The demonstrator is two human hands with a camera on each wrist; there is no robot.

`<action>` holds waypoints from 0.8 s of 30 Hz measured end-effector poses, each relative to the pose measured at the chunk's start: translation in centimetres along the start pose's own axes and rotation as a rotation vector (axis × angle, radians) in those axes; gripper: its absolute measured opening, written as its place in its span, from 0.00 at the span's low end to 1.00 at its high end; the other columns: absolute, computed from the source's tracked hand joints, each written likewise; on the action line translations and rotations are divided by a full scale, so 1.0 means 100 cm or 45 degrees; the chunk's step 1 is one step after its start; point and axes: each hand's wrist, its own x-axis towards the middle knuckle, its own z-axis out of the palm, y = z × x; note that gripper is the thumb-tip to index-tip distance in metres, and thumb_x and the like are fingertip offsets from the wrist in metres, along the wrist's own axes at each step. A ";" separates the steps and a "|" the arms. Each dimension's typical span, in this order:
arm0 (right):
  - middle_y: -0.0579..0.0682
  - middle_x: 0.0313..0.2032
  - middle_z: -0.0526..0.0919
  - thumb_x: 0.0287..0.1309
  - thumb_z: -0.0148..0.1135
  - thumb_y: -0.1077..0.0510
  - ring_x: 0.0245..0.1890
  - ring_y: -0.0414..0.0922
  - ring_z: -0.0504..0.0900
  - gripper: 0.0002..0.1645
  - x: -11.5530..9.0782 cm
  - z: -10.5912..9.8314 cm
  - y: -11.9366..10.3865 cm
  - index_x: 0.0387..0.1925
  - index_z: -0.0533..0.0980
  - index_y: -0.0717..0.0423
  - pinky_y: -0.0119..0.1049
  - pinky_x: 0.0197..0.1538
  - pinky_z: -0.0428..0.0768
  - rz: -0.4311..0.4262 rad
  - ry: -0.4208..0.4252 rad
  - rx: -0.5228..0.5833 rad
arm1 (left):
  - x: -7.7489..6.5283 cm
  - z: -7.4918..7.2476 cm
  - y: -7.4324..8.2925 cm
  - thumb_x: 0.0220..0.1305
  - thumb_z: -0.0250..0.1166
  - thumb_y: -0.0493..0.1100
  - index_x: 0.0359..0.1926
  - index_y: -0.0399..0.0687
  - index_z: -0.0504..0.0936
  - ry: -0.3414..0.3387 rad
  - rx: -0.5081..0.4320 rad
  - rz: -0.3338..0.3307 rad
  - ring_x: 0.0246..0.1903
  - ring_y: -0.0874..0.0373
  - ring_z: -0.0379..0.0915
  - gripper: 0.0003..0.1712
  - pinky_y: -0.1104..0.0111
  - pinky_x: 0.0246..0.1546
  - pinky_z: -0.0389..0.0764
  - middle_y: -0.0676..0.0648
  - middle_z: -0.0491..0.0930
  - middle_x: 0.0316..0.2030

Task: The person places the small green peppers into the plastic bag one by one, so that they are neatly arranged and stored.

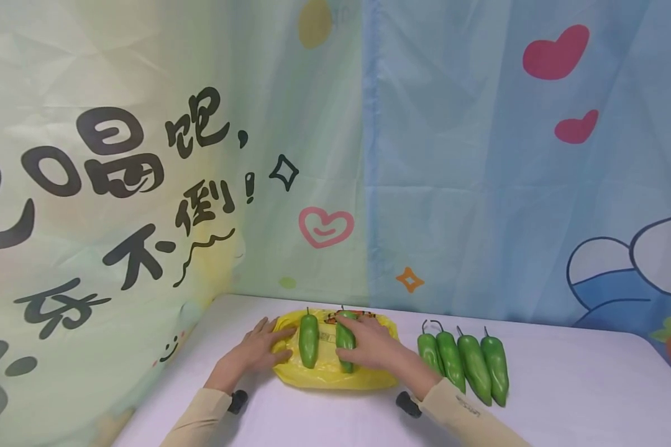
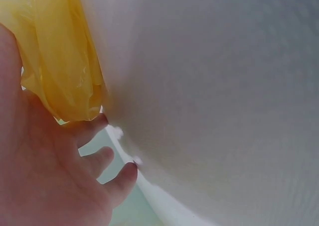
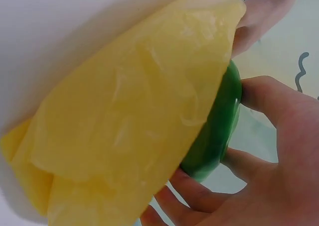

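Observation:
A yellow plastic bag (image 1: 363,380) lies flat on the table with two green chili peppers on top of it. My right hand (image 1: 376,344) grips the right-hand pepper (image 1: 345,340) between thumb and fingers. In the right wrist view, that pepper (image 3: 222,121) shows partly behind the bag's yellow front (image 3: 114,116). The left-hand pepper (image 1: 309,341) lies free, stem pointing away. My left hand (image 1: 254,349) rests at the bag's left edge, its fingers spread and touching the plastic. In the left wrist view, the bag's side (image 2: 60,52) lies beside the thumb and index finger.
Several more green peppers (image 1: 472,366) lie side by side on the white table (image 1: 570,385), right of the bag and close to my right forearm. Printed curtains (image 1: 436,155) hang behind the table and along its left side.

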 end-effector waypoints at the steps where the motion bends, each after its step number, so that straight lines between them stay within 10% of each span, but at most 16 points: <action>1: 0.65 0.70 0.68 0.61 0.64 0.43 0.72 0.68 0.62 0.42 0.001 0.001 0.000 0.74 0.64 0.46 0.71 0.68 0.65 -0.002 -0.001 -0.006 | 0.000 0.000 0.000 0.68 0.60 0.59 0.72 0.63 0.70 0.001 0.000 0.001 0.78 0.35 0.39 0.33 0.34 0.74 0.49 0.40 0.54 0.78; 24: 0.65 0.71 0.67 0.63 0.63 0.43 0.73 0.67 0.62 0.41 0.028 0.023 -0.005 0.74 0.64 0.46 0.69 0.68 0.65 -0.008 -0.044 0.006 | 0.000 0.000 0.001 0.68 0.61 0.58 0.71 0.62 0.71 0.008 -0.007 -0.007 0.78 0.34 0.40 0.32 0.33 0.74 0.48 0.39 0.55 0.78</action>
